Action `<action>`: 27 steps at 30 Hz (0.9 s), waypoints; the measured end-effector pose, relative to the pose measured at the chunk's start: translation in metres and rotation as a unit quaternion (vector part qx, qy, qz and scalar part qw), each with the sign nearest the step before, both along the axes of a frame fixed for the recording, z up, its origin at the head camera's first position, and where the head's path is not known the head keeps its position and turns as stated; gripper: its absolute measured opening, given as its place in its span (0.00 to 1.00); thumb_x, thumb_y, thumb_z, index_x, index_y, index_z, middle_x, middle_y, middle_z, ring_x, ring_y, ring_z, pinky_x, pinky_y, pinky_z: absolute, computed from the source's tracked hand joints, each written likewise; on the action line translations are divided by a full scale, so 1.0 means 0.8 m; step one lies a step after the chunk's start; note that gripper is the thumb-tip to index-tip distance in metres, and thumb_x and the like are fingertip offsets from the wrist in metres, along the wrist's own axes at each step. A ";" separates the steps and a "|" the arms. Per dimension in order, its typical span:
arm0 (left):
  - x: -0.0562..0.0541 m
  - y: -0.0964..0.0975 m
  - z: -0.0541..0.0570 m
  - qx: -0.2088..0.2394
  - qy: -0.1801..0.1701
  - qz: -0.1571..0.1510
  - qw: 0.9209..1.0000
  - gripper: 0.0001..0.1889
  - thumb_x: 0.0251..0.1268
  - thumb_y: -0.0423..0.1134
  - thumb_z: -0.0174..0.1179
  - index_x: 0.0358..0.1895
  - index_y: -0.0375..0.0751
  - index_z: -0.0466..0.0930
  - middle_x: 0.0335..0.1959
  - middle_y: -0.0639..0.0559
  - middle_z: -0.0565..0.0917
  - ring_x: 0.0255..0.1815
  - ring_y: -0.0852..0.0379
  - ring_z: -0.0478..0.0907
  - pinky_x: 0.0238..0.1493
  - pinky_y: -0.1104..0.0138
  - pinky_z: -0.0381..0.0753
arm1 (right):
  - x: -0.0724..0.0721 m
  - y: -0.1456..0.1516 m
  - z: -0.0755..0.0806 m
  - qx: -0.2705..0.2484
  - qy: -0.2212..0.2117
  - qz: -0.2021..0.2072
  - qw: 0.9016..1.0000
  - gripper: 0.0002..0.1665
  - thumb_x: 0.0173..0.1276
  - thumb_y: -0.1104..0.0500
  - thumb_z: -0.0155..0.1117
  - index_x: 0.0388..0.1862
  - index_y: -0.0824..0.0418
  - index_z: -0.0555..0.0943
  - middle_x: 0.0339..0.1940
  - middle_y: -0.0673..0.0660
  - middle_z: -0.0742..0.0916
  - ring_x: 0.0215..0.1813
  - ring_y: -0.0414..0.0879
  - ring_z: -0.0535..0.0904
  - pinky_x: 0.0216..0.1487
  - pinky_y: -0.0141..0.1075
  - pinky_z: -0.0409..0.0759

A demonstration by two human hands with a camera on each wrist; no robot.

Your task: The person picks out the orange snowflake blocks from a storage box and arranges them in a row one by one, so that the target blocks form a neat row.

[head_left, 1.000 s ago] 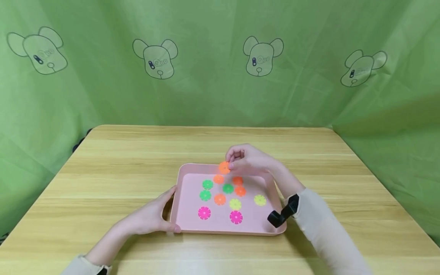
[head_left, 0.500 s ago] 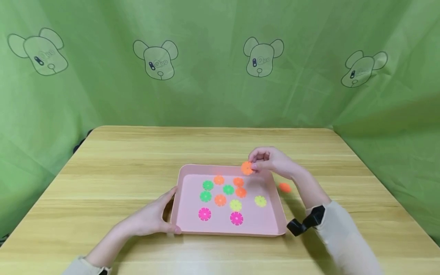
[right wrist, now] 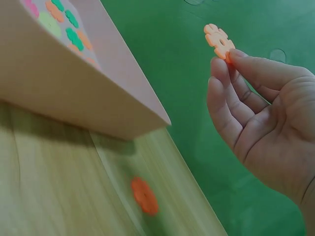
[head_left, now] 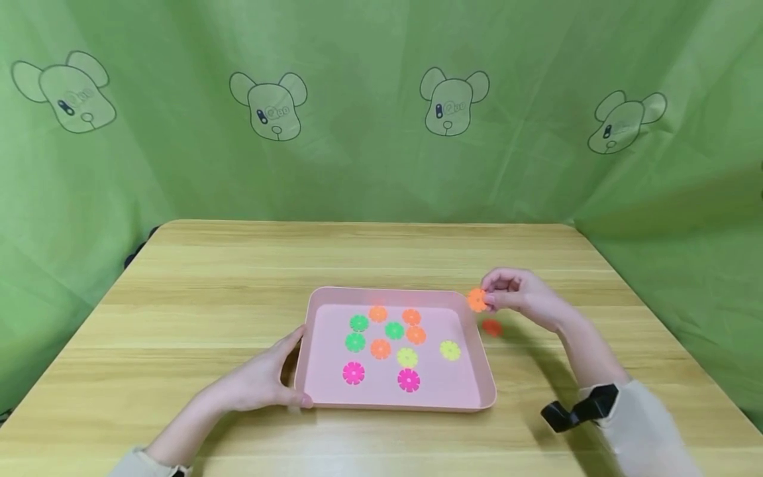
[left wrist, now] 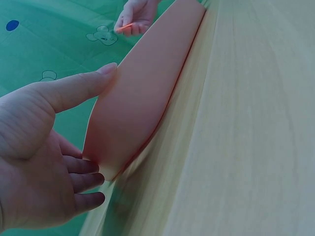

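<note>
Pink tray: eleven discs (four orange) | left hand: wide, touching tray | right hand: pinching orange disc

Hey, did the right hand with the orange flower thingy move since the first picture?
Yes, to the right. The right hand, pinching an orange piece, was at the pink tray's far edge; now it's beyond the tray's right side.

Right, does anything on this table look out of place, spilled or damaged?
One orange disc lies on the table right of the pink tray, odd because the other discs lie inside, except the held disc in the right hand. Possibly deliberate; no visible damage.
</note>
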State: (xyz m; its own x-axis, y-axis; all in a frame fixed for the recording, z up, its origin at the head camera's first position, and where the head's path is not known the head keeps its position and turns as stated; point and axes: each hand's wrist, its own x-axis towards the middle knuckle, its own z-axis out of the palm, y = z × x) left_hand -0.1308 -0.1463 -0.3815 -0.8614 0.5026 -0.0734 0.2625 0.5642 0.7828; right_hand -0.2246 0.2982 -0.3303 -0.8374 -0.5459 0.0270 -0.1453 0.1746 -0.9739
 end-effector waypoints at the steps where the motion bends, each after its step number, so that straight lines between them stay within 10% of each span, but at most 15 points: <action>1: 0.000 0.000 0.000 0.000 -0.001 0.000 1.000 0.62 0.39 0.57 0.72 0.72 0.31 0.42 0.71 0.36 0.53 0.69 0.42 0.53 0.65 0.46 0.54 | 0.003 0.005 0.000 -0.004 0.001 -0.001 1.000 0.12 0.64 0.73 0.55 0.38 0.58 0.78 0.31 0.51 0.83 0.34 0.44 0.81 0.37 0.39 0.81; 27: -0.001 0.000 -0.005 -0.001 0.009 0.000 1.000 0.62 0.39 0.57 0.72 0.72 0.30 0.42 0.70 0.34 0.53 0.68 0.40 0.54 0.64 0.45 0.55 | 0.027 0.090 -0.033 -0.033 -0.045 -0.091 0.994 0.10 0.66 0.72 0.54 0.40 0.61 0.78 0.35 0.53 0.83 0.36 0.45 0.81 0.41 0.34 0.80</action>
